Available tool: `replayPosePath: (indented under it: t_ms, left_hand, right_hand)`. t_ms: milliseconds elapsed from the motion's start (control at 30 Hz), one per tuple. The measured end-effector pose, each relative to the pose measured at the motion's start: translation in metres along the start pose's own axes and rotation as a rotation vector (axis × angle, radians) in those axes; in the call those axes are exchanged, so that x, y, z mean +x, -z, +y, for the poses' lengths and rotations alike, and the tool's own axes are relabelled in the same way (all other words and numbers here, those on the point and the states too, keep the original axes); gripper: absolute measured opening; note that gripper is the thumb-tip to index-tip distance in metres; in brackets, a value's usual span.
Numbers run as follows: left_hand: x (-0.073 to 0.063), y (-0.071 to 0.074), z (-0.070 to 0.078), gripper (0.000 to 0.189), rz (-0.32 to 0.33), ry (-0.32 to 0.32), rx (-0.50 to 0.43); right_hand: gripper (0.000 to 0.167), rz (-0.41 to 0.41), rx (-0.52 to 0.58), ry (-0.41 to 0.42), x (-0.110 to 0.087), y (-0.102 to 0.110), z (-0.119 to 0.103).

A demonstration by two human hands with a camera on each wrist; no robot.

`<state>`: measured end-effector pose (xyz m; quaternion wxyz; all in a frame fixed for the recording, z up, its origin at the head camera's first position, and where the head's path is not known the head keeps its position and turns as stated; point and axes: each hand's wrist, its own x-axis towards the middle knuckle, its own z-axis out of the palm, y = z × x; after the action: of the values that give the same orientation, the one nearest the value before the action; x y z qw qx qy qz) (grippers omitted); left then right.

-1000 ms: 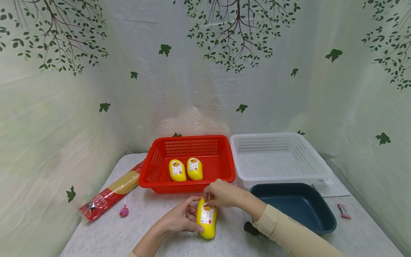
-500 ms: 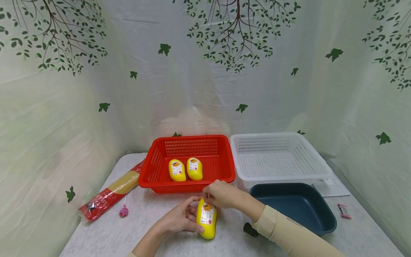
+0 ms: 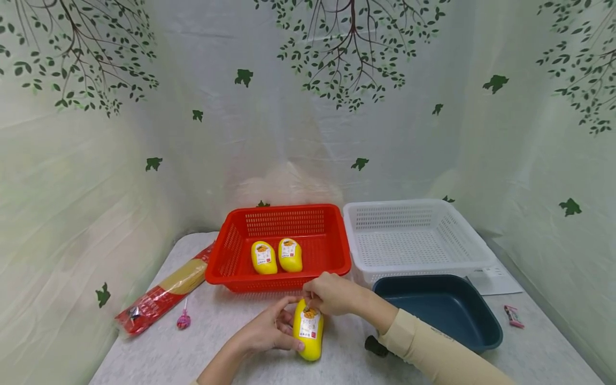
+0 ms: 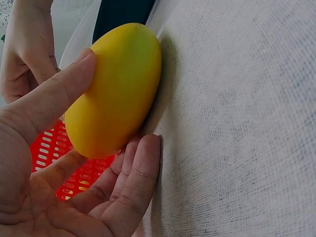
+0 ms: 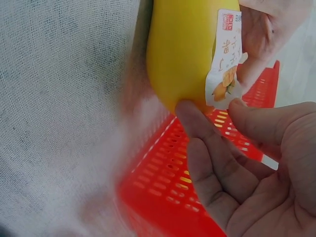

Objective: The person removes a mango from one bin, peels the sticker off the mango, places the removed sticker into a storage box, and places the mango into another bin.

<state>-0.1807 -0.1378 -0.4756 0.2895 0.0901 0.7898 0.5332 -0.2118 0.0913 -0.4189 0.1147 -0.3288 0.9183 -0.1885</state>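
Observation:
A yellow mango [image 3: 310, 345] lies lengthwise on the table, with a white label [image 3: 309, 324] bearing printed fruit and characters. My left hand [image 3: 268, 329] holds it from the left, the thumb on its side and the fingers near its far end and the table. At the far end my right hand [image 3: 329, 295] pinches the edge of the label; in the right wrist view the label's end [image 5: 219, 96] stands slightly off the skin. The right index fingertip touches the mango's tip. Two more labelled mangoes, a left one [image 3: 264, 258] and a right one [image 3: 290, 255], lie in the red basket [image 3: 279, 283].
Behind on the right stands a white basket [image 3: 428, 266], with a dark blue basin [image 3: 438, 310] in front. A black object [image 3: 375, 346] lies under the right forearm. On the left are a red noodle-like packet [image 3: 163, 291] and a lollipop [image 3: 183, 321]; a wrapped candy [image 3: 513, 316] lies right.
The head view has shifted slightly. Both hands keep nearly the same places on the mango, with only slight movement of the right fingers at the label's far edge.

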Motion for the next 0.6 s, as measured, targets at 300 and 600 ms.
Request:
replayPosePath:
  t_ms: [300, 600]
  left_hand:
    - [0.0011, -0.0021, -0.0003, 0.094, -0.005, -0.003, 0.008]
    - [0.0006, -0.0014, -0.0001, 0.094, 0.004, 0.005, 0.007]
  right_hand:
    - [0.011, -0.001, 0.051, 0.026, -0.0059, 0.001, 0.0041]
    - [0.012, -0.003, 0.101, 0.008, -0.0063, 0.0007, 0.0072]
